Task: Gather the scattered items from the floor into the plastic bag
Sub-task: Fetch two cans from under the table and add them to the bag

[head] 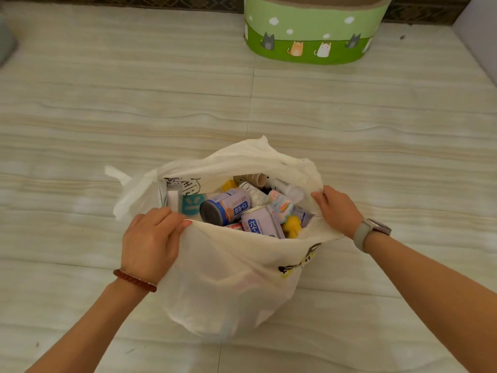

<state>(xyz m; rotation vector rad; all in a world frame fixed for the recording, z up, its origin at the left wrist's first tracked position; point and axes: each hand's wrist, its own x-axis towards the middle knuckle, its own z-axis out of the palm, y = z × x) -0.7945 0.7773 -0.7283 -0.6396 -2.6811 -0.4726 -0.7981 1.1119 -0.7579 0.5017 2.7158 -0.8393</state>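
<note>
Item: bag (228, 270), white plastic, standing on the floor (107, 109) between our forearms, mouth held wide.

Left hand (150, 243): fingers curled over the near rim, gripping it. Right hand (339, 208): pinching the rim at the right side (a watch (368, 232) sits on that wrist, a bead bracelet (134, 280) on the left).

Contents, as far as we can see: two cans (228, 208) lying on their sides, a yellow toy (291, 226), a teal card (192, 204), assorted packets and small bottles heaped close under the rim. We see nothing loose on the visible floor, so we judge the gathering done or nearly so.

Risks: the load sits high, and a lift by the rim alone could tip a can out over the edge. Thin film under canned weight may stretch or tear at our grip points. The handle (118, 175) at the left hangs free, outside our grasp; closing the bag unevenly would leave a gap.

Surroundings: a green box (309, 41) printed with cats stands well apart at the far side; a grey edge (478, 36) shows at the right. Neither stands in our way.
</note>
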